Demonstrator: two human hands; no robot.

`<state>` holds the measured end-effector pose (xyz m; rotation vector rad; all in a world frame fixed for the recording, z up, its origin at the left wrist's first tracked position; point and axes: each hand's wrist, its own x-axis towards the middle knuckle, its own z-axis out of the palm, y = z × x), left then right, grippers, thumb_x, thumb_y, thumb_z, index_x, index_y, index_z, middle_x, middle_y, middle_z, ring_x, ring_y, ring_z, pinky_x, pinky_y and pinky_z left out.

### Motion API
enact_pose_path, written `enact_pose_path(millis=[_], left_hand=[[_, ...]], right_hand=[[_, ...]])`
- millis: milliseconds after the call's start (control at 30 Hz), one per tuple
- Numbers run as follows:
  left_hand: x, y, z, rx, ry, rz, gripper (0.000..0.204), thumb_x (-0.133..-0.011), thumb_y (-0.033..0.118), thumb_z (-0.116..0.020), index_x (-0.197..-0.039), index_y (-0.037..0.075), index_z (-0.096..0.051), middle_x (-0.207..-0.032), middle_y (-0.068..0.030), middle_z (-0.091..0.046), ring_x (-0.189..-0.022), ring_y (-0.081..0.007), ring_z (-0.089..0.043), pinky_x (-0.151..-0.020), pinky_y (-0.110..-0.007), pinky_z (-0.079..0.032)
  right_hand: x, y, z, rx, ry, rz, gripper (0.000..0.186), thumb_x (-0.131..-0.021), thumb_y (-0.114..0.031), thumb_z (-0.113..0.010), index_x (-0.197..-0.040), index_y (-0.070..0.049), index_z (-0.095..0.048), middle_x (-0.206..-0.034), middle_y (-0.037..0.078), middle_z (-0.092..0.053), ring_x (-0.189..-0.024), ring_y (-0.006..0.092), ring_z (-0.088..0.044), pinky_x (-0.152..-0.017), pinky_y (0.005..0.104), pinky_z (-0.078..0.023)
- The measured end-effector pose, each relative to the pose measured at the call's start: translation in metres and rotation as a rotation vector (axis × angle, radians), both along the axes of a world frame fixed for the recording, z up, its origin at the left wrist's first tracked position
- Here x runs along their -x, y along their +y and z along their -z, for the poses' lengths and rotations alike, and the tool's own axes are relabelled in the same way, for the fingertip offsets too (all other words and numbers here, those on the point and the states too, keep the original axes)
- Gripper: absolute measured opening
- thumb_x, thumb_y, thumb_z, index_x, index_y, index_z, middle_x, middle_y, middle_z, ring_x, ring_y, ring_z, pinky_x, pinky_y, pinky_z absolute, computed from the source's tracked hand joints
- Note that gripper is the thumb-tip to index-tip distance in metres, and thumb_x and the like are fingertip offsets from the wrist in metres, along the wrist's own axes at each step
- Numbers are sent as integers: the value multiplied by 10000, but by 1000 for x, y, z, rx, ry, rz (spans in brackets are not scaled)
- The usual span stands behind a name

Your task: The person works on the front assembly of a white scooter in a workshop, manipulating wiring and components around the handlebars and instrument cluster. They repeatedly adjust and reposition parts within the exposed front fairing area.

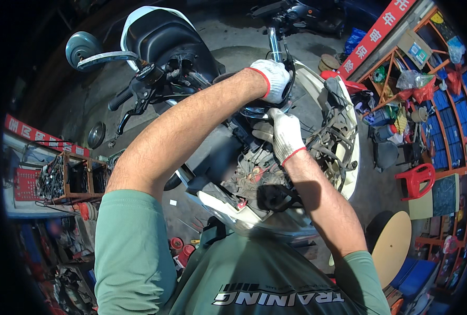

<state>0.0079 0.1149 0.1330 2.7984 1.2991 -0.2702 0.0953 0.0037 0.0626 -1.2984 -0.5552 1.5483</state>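
My left hand [273, 80], in a white red-cuffed glove, curls round the black-and-chrome assembly below an upright chrome tube [273, 42] of the opened scooter. Just below it my right hand [285, 134], gloved the same way, has its fingers bent at the underside of that assembly; what both grip is hidden. Exposed wiring [254, 173] and hoses fill the scooter's body beneath, framed by cream panels [215, 207]. A handlebar [123, 97] with brake lever and round mirror [81, 50] sits at the upper left, in front of a black seat [160, 37].
Another dark scooter [312, 16] stands beyond. Orange shelving [433, 168] with blue bins, a red stool [415, 181] and a round tan board [391, 244] are on the right. A cluttered wooden rack [71, 178] stands left; red containers [181, 249] lie on the floor.
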Motion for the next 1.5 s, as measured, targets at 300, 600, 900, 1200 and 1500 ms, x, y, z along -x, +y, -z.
enact_pose_path(millis=[300,600,900,1200,1500], left_hand=[[4,2,5,-84,-48,51,472,-850,434,-744,-1087,27,-772,-1078,-199,-752,-1003,-327,-741,-864,-429,-601],[2,3,10,-97,-52,30,410,-861,374,-729,-1076,27,-777,-1046,-190,-763,-976,-322,-750,-853,-420,-605],[2,-3,0,-10,-35,25,339,-900,252,-648,-1164,39,-670,-1043,-244,-697,-968,-409,-705,-836,-505,-569],[-2,-1,2,-3,22,5,381,-863,257,-667,-1164,24,-664,-1056,-237,-710,-1021,-392,-699,-878,-479,-564],[-1,-9,-3,-43,14,-23,342,-920,284,-643,-1112,24,-754,-1079,-209,-749,-1006,-338,-737,-870,-431,-593]], right_hand=[[-1,5,16,-50,22,49,206,-971,-78,-558,-1081,90,-600,-911,163,-690,-714,311,-725,-633,418,-639],[-6,-4,4,-73,58,-9,237,-1028,-108,-546,-1142,97,-581,-1001,169,-677,-825,302,-725,-722,443,-637],[-6,1,18,-123,-22,-4,249,-1059,-113,-520,-1170,102,-576,-1020,162,-680,-800,280,-718,-698,415,-630],[-7,2,18,-150,-10,46,154,-1016,-79,-586,-1047,72,-595,-912,133,-652,-680,246,-681,-583,386,-596],[-4,4,20,-165,-67,69,82,-989,-44,-616,-993,38,-616,-836,93,-629,-607,201,-625,-547,371,-557]])
